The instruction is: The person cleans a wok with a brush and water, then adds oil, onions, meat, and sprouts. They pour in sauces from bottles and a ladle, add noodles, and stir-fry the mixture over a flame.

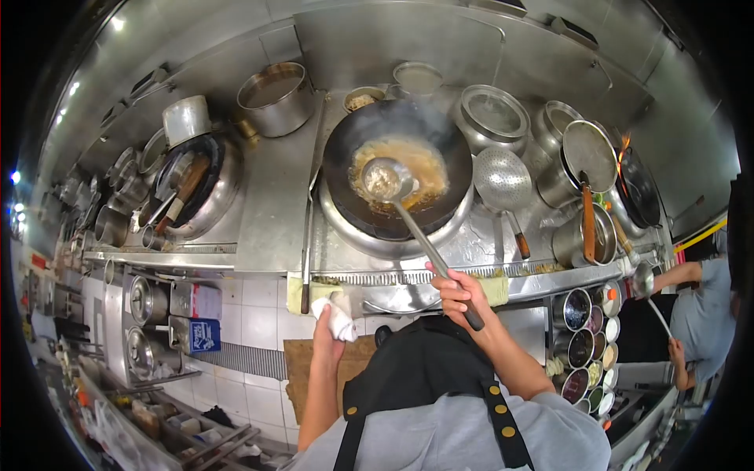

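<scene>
My right hand [462, 297] is wrapped round the long handle of a steel ladle [420, 235]. The ladle's bowl is over the middle of a black wok [452, 149] and holds something pale and chunky. Brownish, foamy liquid [424, 157] lies in the wok, and steam rises from it. The wok sits on a round steel burner ring. Lower down, in front of the stove edge, my left hand [323, 334] grips a folded white cloth [338, 318], apart from the wok.
A perforated skimmer [503, 179] rests right of the wok, near lidded pots [495, 114]. A large pot [273, 98] stands at back left. Seasoning containers [580, 345] line the lower right. At far right, a co-worker [703, 306] holds another ladle; flames [624, 145] rise behind.
</scene>
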Demonstrator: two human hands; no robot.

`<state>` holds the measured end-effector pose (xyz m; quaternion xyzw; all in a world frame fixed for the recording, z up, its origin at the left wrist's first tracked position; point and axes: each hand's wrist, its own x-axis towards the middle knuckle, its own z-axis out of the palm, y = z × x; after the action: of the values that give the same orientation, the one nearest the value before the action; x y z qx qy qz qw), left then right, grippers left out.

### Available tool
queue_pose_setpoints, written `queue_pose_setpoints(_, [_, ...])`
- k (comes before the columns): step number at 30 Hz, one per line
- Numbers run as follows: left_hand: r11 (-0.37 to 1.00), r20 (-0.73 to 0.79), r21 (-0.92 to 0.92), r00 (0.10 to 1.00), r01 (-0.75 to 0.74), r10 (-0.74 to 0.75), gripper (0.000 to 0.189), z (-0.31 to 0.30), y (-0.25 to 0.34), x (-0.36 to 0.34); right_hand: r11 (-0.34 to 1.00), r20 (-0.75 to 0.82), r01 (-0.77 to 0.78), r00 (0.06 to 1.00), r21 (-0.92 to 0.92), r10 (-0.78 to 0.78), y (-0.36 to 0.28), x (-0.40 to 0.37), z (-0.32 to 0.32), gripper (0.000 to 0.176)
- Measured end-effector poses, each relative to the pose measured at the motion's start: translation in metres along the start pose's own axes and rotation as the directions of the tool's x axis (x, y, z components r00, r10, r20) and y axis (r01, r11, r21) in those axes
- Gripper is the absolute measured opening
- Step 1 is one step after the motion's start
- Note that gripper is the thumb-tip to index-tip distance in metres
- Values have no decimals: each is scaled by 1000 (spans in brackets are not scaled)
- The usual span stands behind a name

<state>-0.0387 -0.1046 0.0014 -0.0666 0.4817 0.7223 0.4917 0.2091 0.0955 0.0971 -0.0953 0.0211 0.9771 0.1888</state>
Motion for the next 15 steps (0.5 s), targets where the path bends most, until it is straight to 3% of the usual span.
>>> queue_pose_setpoints(2, [996, 68, -38, 994, 84, -82, 49, 19, 3, 4, 999, -5, 33, 999, 9, -33, -3, -20, 9, 37])
queue_pose_setpoints(4, [987, 221, -74, 967, 143, -123, 61, 34, 2, 16, 985, -35, 136, 989, -110, -140, -7, -44, 26, 36])
queue_pose_setpoints(6, [991, 222, -65, 970, 114, -97, 66, 48, -5, 38, 976, -63, 168, 982, -137, -178, -13, -70, 30, 36])
queue_pose_setpoints(8, [984, 193, -81, 971, 161, -143, 65, 72, -2, 56, 897, -171, 244, 931, -367, -323, -15, -96, 34, 37])
queue_pose_setpoints(12, [971, 292, 45, 927, 233, -236, 61, 102, 2, 109, 830, -233, 274, 875, -486, -425, -19, -134, 20, 38])
queue_pose_setpoints(15, [968, 200, 74, 948, 238, -248, 60, 143, 6, 117, 694, -427, 144, 695, -705, -579, -19, -146, 10, 38])
